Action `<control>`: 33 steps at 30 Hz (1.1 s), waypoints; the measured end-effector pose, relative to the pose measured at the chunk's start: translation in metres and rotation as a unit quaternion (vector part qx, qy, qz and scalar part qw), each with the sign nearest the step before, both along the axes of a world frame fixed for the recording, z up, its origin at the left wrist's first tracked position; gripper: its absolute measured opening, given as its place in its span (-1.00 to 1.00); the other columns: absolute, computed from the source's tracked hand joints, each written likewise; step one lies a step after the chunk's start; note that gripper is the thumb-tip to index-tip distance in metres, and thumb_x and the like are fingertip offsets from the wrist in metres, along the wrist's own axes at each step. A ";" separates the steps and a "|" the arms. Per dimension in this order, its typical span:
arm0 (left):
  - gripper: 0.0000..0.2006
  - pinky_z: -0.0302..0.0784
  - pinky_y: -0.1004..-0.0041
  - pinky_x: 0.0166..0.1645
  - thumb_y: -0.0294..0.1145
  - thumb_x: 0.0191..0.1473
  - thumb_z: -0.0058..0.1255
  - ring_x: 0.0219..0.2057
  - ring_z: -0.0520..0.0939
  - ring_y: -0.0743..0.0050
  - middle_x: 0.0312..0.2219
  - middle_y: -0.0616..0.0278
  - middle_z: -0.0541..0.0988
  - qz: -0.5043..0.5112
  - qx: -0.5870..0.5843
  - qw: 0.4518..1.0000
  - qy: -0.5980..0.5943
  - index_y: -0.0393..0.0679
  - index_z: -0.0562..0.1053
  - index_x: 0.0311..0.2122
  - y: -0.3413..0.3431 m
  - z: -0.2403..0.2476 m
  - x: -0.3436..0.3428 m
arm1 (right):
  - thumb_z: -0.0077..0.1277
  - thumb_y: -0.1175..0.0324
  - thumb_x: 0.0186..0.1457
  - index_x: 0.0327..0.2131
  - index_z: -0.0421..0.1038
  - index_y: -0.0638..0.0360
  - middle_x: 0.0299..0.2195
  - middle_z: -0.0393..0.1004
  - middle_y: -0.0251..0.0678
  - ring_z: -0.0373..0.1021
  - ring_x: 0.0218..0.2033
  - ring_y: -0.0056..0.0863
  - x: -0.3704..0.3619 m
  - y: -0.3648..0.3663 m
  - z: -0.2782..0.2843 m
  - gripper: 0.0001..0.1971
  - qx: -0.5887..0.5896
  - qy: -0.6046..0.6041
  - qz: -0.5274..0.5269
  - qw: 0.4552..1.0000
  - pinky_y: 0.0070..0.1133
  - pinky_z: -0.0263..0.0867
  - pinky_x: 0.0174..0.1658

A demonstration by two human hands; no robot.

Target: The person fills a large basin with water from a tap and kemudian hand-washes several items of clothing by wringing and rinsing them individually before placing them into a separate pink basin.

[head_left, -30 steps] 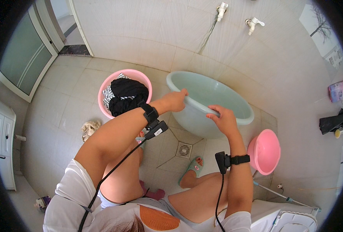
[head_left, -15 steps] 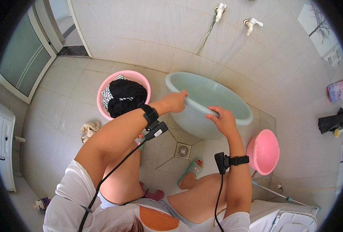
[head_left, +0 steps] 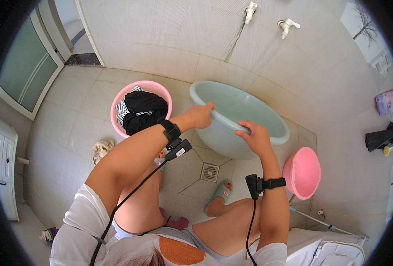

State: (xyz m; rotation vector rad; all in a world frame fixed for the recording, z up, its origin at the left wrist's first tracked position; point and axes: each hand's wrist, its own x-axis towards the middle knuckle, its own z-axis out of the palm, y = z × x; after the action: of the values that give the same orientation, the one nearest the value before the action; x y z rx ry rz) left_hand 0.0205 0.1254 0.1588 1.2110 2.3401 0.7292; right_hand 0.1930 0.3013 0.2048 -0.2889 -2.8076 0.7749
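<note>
A large pale green basin point(head_left: 232, 144) stands tilted on the tiled floor near the wall, its inside facing away from me. My left hand point(head_left: 200, 116) is closed on the near rim, left of its middle. Farther right along the same rim, my right hand point(head_left: 256, 135) grips with the thumb outside; its fingertips are partly hidden behind the rim. The basin's interior looks bare where I can see it. To the left, a pink basin point(head_left: 170, 104) holds black and striped clothes point(head_left: 144, 108).
A smaller pink basin point(head_left: 304, 174) lies tipped at the right. Below the large basin is a floor drain point(head_left: 210, 172). A beige cloth point(head_left: 102, 150) lies left on the floor. Two white taps point(head_left: 288, 27) project from the wall. A mop pole point(head_left: 314, 219) lies lower right.
</note>
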 end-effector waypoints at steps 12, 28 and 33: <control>-0.54 0.39 0.12 -0.15 -0.44 -0.08 -0.09 -0.24 0.52 -0.12 -0.33 -0.14 0.51 -0.002 0.004 1.000 -0.001 -0.21 0.18 -0.01 -0.002 0.001 -0.001 | 0.17 0.13 -0.13 -0.24 0.46 0.07 -0.38 0.51 -0.20 0.44 -0.45 -0.26 -0.001 -0.003 0.003 -0.63 0.002 0.004 0.001 1.000 -0.44 0.33 -0.36; -0.55 0.40 0.13 -0.18 -0.45 -0.08 -0.08 -0.26 0.53 -0.10 -0.35 -0.13 0.51 -0.013 0.006 1.000 -0.008 -0.22 0.19 -0.01 0.001 -0.008 -0.003 | 0.16 0.11 -0.13 -0.23 0.46 0.05 -0.38 0.50 -0.18 0.43 -0.40 -0.21 0.005 -0.001 -0.002 -0.63 0.007 -0.016 -0.013 1.000 -0.41 0.32 -0.34; -0.56 0.40 0.13 -0.19 -0.46 -0.08 -0.08 -0.28 0.53 -0.10 -0.37 -0.12 0.51 -0.009 0.020 1.000 0.005 -0.20 0.20 -0.02 0.000 -0.006 0.000 | 0.15 0.12 -0.12 -0.24 0.46 0.05 -0.37 0.50 -0.18 0.43 -0.37 -0.19 0.003 0.000 -0.001 -0.64 -0.001 -0.027 -0.013 1.000 -0.42 0.32 -0.32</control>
State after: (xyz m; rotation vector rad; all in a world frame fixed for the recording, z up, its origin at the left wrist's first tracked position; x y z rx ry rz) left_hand 0.0205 0.1253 0.1532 1.2538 2.3304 0.7681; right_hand 0.1960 0.3013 0.2037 -0.3516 -2.8469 0.7760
